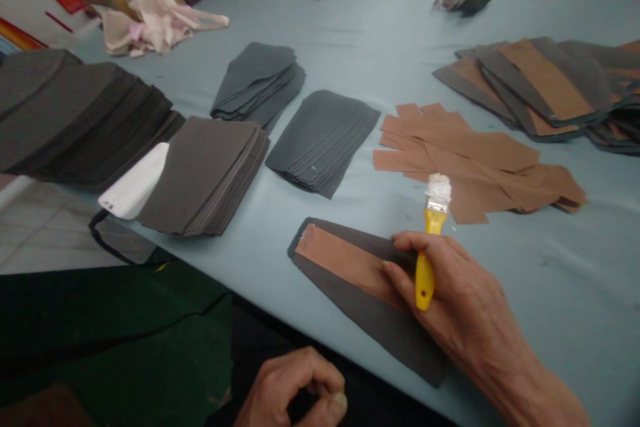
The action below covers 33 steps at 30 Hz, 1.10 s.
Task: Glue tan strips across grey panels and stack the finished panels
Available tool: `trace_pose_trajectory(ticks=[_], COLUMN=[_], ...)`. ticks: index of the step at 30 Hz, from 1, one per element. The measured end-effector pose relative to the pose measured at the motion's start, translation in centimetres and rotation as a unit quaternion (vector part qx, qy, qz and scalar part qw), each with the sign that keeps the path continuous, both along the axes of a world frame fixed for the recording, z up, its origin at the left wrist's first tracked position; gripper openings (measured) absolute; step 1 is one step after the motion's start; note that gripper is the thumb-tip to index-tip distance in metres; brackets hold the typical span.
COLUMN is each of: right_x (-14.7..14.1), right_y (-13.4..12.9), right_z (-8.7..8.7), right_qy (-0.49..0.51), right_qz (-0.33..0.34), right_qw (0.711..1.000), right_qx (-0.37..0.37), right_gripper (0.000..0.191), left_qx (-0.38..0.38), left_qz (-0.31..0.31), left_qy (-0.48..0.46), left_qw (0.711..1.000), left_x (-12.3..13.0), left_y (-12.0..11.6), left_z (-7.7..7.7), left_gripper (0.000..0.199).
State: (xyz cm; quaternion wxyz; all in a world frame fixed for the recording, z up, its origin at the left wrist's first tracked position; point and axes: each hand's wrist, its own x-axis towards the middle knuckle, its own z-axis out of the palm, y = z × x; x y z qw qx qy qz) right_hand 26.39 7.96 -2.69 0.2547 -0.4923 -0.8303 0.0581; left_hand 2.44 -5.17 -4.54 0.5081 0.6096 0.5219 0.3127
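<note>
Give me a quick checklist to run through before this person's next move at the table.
1. Brush in hand: ok, the right hand grips the yellow-handled brush.
2. Bristles loaded: ok, coated in white paste.
3. Tan strip on the dark grey piece: ok, lying along it.
4. Strip stuck down: cannot tell.
5. Left hand free: cannot tell, its fingers are curled.

Right hand (460,300): bare, long fingers, creased knuckles, short nails
Right forearm (545,393): bare, sinewy, running off the lower frame edge
Left hand (295,390): bare, thick-knuckled, short nails
Clothing: black fabric (265,340), too dark for me to tell which garment
</note>
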Motion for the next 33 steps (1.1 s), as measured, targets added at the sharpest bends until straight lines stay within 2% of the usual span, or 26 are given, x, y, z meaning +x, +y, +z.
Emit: trace_pose_trajectory(ticks=[2,4,10,12,17,21,26,29,33], right_x=[-0.3,-0.7,-1.3,-1.4,-2.2,-2.4,-1.1,-0.1,1.0], right_y=[-0.2,-0.5,-2.2,-2.7,-3.9,-4.4,-4.4,-4.3,-4.5], right_z=[-0.2,-0.3,-0.4,-0.3,-0.1,0.2,0.5,0.8,1.0], right_qy=[0.001,-0.002,-0.006,0.002,0.02,0.043,0.074,0.094,0.123], right_qz=[0.015,0.031,0.064,0.071,0.089,0.089,0.014,-0.03,-0.074], right_qw=[1.0,0.999,0.998,0.997,0.996,0.995,0.997,0.995,0.989], right_qx=[0.004,0.017,0.017,0.01,-0.006,-0.029,-0.02,-0.029,-0.045], right_gripper=[0.011,0.01,0.011,0.01,0.005,0.003,0.008,0.01,0.011], left_qx=[-0.075,-0.128,-0.211,-0.235,-0.272,-0.283,-0.294,-0.294,-0.276], left_qz=[0.029,0.051,0.074,0.088,0.145,0.188,0.217,0.274,0.368], left_qy=[0.018,0.006,-0.161,-0.202,-0.227,-0.258,-0.209,-0.184,-0.145], left_qw=[0.997,0.99,0.961,0.947,0.924,0.904,0.907,0.897,0.876], left_x=[-0.3,-0.7,-0.6,-0.2,0.4,0.4,0.6,0.9,1.2], left_y=[-0.7,-0.9,-0.3,-0.1,-0.5,-1.4,-2.6,-3.2,-3.1], left_z=[-0.8,-1.3,-1.0,-0.6,0.3,0.2,-0.4,-0.6,0.0], left_gripper=[0.005,0.014,0.063,0.071,0.064,0.059,0.056,0.053,0.047])
